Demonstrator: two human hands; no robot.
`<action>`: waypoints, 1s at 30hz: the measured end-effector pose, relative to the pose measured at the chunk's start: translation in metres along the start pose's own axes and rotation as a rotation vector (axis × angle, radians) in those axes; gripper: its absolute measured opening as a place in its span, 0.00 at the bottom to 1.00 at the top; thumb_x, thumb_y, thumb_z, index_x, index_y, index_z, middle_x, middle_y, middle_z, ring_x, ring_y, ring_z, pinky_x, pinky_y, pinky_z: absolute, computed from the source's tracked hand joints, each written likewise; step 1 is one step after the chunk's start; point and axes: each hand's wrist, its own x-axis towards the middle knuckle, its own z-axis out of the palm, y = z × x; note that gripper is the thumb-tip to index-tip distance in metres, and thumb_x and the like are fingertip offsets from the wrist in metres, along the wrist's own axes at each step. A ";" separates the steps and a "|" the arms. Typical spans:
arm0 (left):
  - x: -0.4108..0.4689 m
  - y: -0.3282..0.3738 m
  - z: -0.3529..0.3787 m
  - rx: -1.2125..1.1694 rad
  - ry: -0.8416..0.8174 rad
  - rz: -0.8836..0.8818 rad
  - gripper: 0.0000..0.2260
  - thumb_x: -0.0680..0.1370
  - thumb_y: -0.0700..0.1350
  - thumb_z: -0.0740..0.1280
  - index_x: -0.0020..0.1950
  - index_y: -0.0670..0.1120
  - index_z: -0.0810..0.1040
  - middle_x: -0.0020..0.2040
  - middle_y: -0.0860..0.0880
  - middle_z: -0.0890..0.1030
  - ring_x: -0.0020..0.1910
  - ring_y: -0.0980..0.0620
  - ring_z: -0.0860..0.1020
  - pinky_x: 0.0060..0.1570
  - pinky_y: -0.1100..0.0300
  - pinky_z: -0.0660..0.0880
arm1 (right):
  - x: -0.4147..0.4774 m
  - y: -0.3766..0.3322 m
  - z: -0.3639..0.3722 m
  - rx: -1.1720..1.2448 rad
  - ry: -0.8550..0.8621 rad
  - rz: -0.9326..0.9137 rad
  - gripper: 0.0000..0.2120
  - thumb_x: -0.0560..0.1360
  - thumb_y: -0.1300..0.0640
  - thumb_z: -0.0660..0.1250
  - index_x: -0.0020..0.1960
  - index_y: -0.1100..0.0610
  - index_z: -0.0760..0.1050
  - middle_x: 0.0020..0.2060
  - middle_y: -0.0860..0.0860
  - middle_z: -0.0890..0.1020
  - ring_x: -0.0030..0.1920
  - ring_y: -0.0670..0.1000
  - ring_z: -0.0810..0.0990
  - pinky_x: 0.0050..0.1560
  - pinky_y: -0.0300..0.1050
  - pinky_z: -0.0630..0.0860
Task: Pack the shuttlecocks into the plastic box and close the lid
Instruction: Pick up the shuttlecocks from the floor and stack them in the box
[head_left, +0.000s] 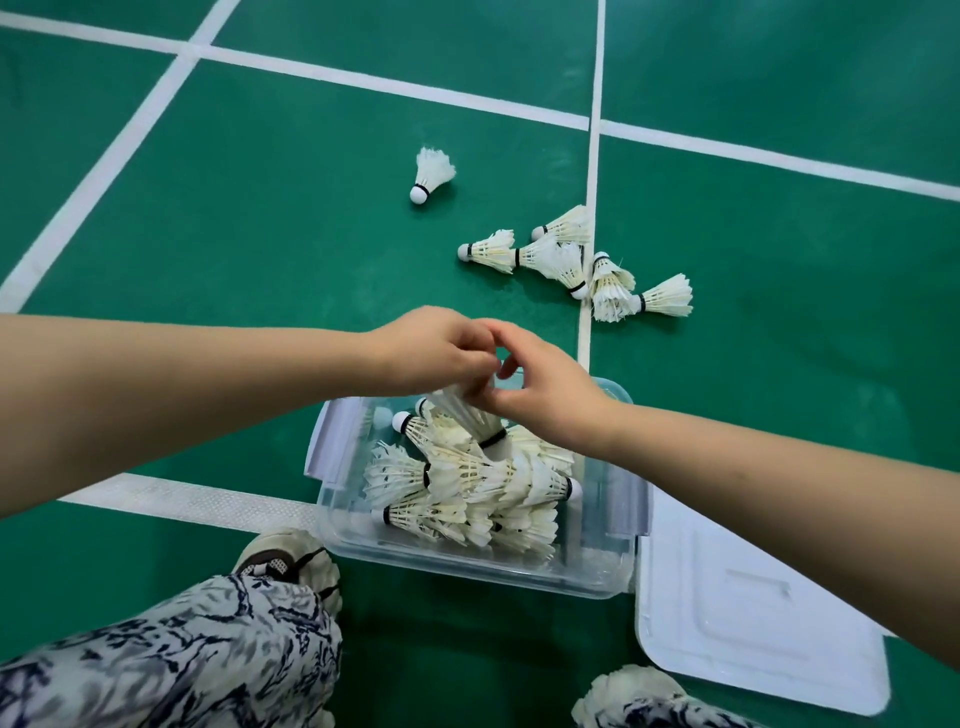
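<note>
A clear plastic box (452, 564) stands open on the green court floor and holds several white feather shuttlecocks (467, 478). My left hand (431, 348) and my right hand (540, 384) meet over the box's far end. Their fingertips pinch the feathers of a shuttlecock (470, 415) lying on top of the pile. The box's white lid (753, 613) lies flat on the floor to the right of the box. Several more shuttlecocks (566, 254) lie in a cluster on the floor beyond the box, and one (431, 174) sits alone farther back.
White court lines (592, 182) cross the green floor. My knee in patterned trousers (182, 660) and a shoe (291, 561) are at the box's near left; another shoe (628, 691) is below the lid. Grey latch flaps (330, 439) hang open on the box's sides.
</note>
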 end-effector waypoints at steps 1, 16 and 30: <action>0.001 0.003 0.003 0.013 -0.030 0.011 0.13 0.75 0.43 0.62 0.30 0.51 0.72 0.32 0.50 0.73 0.33 0.53 0.69 0.37 0.59 0.66 | 0.001 0.001 0.001 0.007 0.001 0.009 0.23 0.71 0.56 0.70 0.65 0.51 0.70 0.52 0.46 0.78 0.42 0.43 0.73 0.42 0.32 0.67; 0.017 -0.039 0.012 0.281 -0.192 -0.047 0.11 0.77 0.41 0.58 0.56 0.51 0.75 0.36 0.53 0.78 0.36 0.50 0.76 0.39 0.59 0.73 | -0.020 0.039 0.006 0.009 0.216 0.244 0.10 0.74 0.48 0.67 0.35 0.49 0.74 0.31 0.45 0.72 0.33 0.43 0.70 0.36 0.41 0.66; 0.038 -0.056 0.032 0.925 -0.415 0.123 0.08 0.77 0.43 0.62 0.48 0.40 0.77 0.43 0.42 0.78 0.43 0.43 0.76 0.40 0.55 0.71 | -0.022 0.035 0.023 0.208 0.199 0.385 0.11 0.75 0.54 0.64 0.33 0.51 0.72 0.30 0.49 0.80 0.32 0.49 0.79 0.40 0.45 0.77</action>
